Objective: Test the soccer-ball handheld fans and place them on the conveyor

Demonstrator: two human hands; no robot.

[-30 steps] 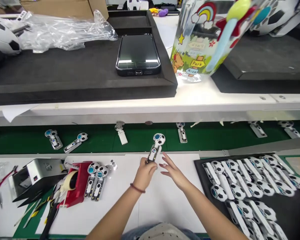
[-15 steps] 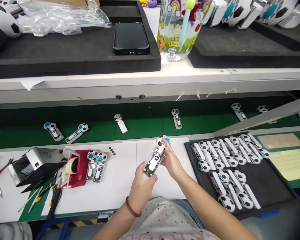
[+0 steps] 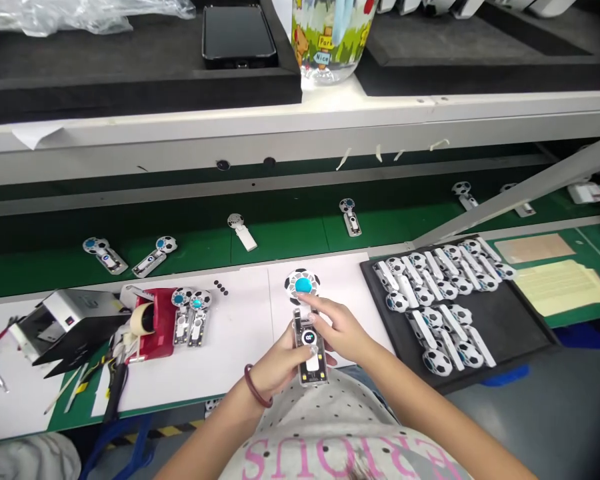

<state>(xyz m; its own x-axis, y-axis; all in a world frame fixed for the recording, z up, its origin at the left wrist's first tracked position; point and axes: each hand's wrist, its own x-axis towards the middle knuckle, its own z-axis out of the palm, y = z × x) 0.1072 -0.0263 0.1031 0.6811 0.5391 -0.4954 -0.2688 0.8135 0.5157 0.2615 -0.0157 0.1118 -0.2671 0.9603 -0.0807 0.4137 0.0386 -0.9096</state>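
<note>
My left hand (image 3: 281,363) is closed around the transparent handle of a small handheld fan (image 3: 303,287), thumb lying on its front. Its round head has a black-and-white football pattern with a blue centre and points away from me. A small round display on the handle is lit and seems to read 100. My right hand (image 3: 341,327) grips the fan near its neck, the index finger against the lower rim of the head. Its other fingers are partly hidden behind the handle. Two similar fans (image 3: 198,320) lie to the left on white paper.
On the right, a black foam tray (image 3: 520,333) holds rows of folded fans. Left stand a red tape dispenser (image 3: 163,323), pliers (image 3: 114,390) and a black-and-silver device (image 3: 77,320). More fans lie on the green strip (image 3: 295,233) behind. A shelf edge (image 3: 180,130) crosses above, bearing a phone (image 3: 239,35) and a cup (image 3: 330,43).
The fan has turned from slanted to nearly upright, its head now facing up more fully. Its display shows lit digits. My right hand's fingers have shifted to the neck. The view has tilted down.
</note>
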